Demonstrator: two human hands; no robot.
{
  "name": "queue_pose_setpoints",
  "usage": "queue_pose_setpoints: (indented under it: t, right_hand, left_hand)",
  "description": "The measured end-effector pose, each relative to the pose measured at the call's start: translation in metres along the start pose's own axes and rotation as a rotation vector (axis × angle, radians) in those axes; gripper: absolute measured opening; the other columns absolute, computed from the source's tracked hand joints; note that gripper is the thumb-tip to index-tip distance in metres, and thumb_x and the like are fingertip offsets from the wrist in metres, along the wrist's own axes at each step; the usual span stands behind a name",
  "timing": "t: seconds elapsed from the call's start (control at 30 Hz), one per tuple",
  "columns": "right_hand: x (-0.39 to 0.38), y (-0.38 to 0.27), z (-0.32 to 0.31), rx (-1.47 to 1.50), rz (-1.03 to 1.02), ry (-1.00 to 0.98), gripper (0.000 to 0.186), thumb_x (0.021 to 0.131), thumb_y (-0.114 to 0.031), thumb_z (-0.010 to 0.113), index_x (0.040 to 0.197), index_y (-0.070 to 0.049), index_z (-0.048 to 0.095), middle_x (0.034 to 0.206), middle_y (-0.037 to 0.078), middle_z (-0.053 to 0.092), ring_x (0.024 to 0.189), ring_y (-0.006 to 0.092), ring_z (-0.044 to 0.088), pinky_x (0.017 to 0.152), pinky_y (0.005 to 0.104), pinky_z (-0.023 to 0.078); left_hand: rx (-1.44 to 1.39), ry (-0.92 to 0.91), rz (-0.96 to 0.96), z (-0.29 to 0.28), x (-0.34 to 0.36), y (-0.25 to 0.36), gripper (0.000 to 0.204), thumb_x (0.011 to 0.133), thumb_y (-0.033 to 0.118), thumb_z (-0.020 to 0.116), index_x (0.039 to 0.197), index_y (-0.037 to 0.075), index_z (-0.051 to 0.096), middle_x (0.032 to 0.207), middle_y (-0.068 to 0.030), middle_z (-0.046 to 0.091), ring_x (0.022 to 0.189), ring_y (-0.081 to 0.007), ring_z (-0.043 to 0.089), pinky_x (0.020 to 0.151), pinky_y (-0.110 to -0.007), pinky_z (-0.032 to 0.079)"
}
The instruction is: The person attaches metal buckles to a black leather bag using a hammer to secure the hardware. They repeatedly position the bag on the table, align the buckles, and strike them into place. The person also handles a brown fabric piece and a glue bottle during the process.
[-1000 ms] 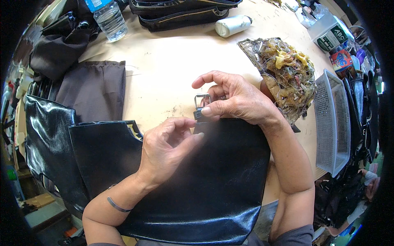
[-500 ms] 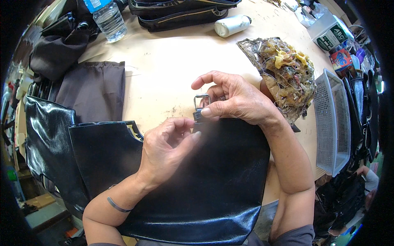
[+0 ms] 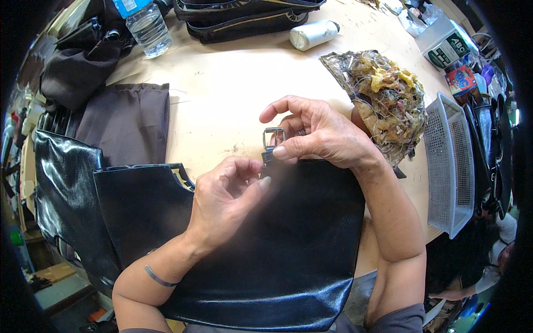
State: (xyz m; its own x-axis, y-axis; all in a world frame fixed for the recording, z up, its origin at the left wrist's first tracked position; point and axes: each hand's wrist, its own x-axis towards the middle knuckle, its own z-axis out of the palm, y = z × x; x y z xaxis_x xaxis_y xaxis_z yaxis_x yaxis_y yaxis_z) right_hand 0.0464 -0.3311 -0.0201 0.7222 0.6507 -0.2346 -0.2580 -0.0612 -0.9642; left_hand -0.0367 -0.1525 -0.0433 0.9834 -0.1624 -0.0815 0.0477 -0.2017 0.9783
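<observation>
A large glossy black leather panel (image 3: 277, 250) lies across my lap and the table's near edge. At its upper edge stands a short black strap (image 3: 267, 158) with a silver metal buckle (image 3: 273, 134). My right hand (image 3: 327, 133) pinches the buckle end between thumb and fingers, its index finger arched above the frame. Just below and to the left, my left hand (image 3: 219, 194) is closed, thumb and forefinger at the lower part of the strap where it meets the panel. Exactly what lies between those left fingertips is partly hidden.
Further black leather pieces (image 3: 66, 183) and dark brown cloth (image 3: 130, 122) lie to the left. A water bottle (image 3: 149, 33), black bag (image 3: 250, 22) and white bottle (image 3: 315, 35) stand behind. To the right are a glue-crusted lump (image 3: 391, 94) and grey basket (image 3: 449, 166); another person's arm (image 3: 488, 277) shows lower right.
My hands and the buckle have barely moved. At the lower right, the other person's arm and the dark material there have shifted.
</observation>
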Motion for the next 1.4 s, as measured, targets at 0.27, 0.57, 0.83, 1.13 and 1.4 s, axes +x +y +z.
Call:
queue_pose_setpoints:
  t: [0.27, 0.57, 0.83, 1.13, 1.4]
  right_hand:
    - [-0.002, -0.006, 0.003, -0.053, 0.013, 0.025, 0.044, 0.066, -0.003, 0.068, 0.105, 0.0, 0.048, 0.071, 0.001, 0.056, 0.06, 0.0044, 0.051, 0.053, 0.0155, 0.042]
    - [-0.001, -0.002, 0.001, -0.127, -0.043, 0.016, 0.04, 0.064, -0.005, 0.067, 0.1, -0.001, 0.05, 0.075, 0.003, 0.057, 0.063, 0.0055, 0.052, 0.054, 0.0162, 0.041]
    - [-0.004, -0.012, 0.006, -0.127, 0.047, 0.035, 0.04, 0.064, -0.007, 0.067, 0.099, -0.002, 0.05, 0.076, 0.003, 0.055, 0.067, 0.0071, 0.052, 0.059, 0.0187, 0.043]
    - [-0.005, -0.008, 0.002, -0.31, -0.068, -0.069, 0.049, 0.061, -0.009, 0.068, 0.105, -0.002, 0.048, 0.089, 0.005, 0.052, 0.077, 0.0105, 0.05, 0.066, 0.022, 0.043]
    - [-0.005, -0.005, 0.004, -0.228, -0.088, -0.036, 0.042, 0.064, -0.003, 0.062, 0.102, 0.0, 0.047, 0.078, 0.003, 0.051, 0.07, 0.0086, 0.048, 0.064, 0.0215, 0.041]
  left_hand:
    - [0.022, -0.036, -0.051, -0.003, 0.002, 0.004, 0.027, 0.079, 0.01, 0.06, 0.101, -0.004, 0.056, 0.072, -0.003, 0.057, 0.063, -0.0063, 0.052, 0.059, -0.019, 0.043]
    - [0.032, -0.064, -0.052, -0.004, 0.003, 0.002, 0.026, 0.079, 0.011, 0.059, 0.098, -0.006, 0.057, 0.074, -0.0048, 0.058, 0.067, -0.0077, 0.053, 0.062, -0.021, 0.045]
    - [-0.038, -0.083, -0.08, -0.003, 0.003, 0.002, 0.022, 0.08, 0.008, 0.058, 0.097, -0.006, 0.056, 0.075, -0.0029, 0.056, 0.068, -0.007, 0.051, 0.062, -0.02, 0.043]
    - [-0.069, -0.102, -0.103, -0.004, 0.004, 0.004, 0.021, 0.08, 0.008, 0.057, 0.096, -0.006, 0.056, 0.078, -0.0028, 0.055, 0.072, -0.007, 0.051, 0.066, -0.02, 0.043]
    - [-0.132, -0.11, -0.126, -0.005, 0.004, 0.001, 0.021, 0.081, 0.01, 0.057, 0.096, -0.005, 0.057, 0.078, -0.0029, 0.056, 0.072, -0.0073, 0.052, 0.067, -0.021, 0.043]
